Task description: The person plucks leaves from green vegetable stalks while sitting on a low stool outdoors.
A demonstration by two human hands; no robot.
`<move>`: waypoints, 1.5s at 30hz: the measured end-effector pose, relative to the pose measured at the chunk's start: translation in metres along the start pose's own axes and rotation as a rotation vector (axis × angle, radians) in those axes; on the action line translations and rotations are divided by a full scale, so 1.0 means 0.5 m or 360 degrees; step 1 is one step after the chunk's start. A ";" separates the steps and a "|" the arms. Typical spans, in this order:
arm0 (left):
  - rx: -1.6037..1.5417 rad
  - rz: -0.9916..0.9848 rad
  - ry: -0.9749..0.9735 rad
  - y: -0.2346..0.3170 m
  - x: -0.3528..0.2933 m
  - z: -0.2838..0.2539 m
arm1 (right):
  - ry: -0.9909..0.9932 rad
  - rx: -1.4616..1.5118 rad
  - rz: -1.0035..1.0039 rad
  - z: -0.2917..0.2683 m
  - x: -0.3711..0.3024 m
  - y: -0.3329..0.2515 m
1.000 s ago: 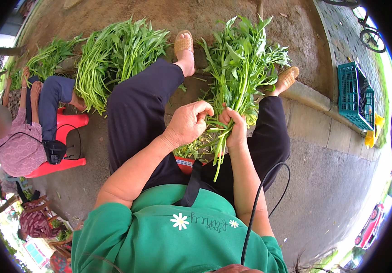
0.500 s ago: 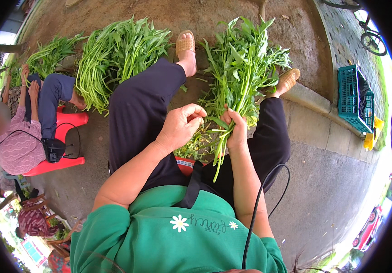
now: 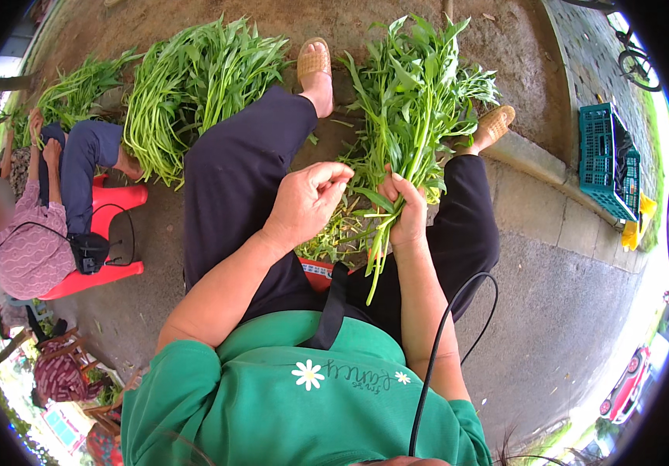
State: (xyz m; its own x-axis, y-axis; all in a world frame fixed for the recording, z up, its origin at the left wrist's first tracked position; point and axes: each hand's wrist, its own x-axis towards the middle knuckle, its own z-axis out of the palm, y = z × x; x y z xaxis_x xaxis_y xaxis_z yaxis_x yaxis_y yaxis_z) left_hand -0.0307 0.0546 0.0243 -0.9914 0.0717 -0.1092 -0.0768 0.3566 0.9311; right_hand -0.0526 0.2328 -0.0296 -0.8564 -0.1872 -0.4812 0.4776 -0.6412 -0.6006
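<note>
My right hand (image 3: 404,210) is closed round the stems of a bunch of leafy greens, long and narrow-leaved like water spinach (image 3: 416,101). The leaves point away from me, and the pale stem ends hang below the fist toward my lap. Just left of the bunch, my left hand (image 3: 307,202) is closed, with thumb and fingertips drawn together near the stems. Whatever lies between those fingertips, if anything, is too small to make out. Loose trimmings of leaf and stem (image 3: 334,237) lie below, between my knees.
A larger heap of the same greens (image 3: 202,93) lies beyond my left knee. At the left, a person (image 3: 35,233) sits on a red plastic stool (image 3: 113,225) near another pile (image 3: 86,85). A teal crate (image 3: 606,163) stands at right by the kerb. A black cable (image 3: 435,342) crosses my right arm.
The view has shifted slightly, so the greens sit a little higher in the picture. My left fingertips remain beside the bunch, and my right hand keeps its hold.
</note>
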 end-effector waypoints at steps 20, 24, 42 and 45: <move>-0.0449 -0.0479 -0.0416 0.000 0.019 0.047 | -0.0052 0.0114 -0.0035 0.010 -0.004 0.000; -0.0598 -0.0590 -0.0449 -0.001 0.022 0.049 | -0.0033 0.0050 -0.0041 0.003 -0.001 0.003; -0.0767 -0.0589 -0.0501 0.005 0.027 0.033 | -0.0041 0.0071 -0.0018 0.004 -0.006 0.000; -0.0579 -0.0480 -0.0497 0.002 0.025 0.029 | -0.0057 0.0106 -0.0003 0.006 -0.008 -0.002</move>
State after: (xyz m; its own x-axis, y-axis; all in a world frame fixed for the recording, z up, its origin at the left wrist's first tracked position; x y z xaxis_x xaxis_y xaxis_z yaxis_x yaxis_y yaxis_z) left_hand -0.0418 0.0692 0.0187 -0.8459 0.3085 -0.4351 -0.4379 0.0641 0.8967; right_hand -0.0503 0.2318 -0.0252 -0.8643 -0.2114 -0.4564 0.4628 -0.6896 -0.5570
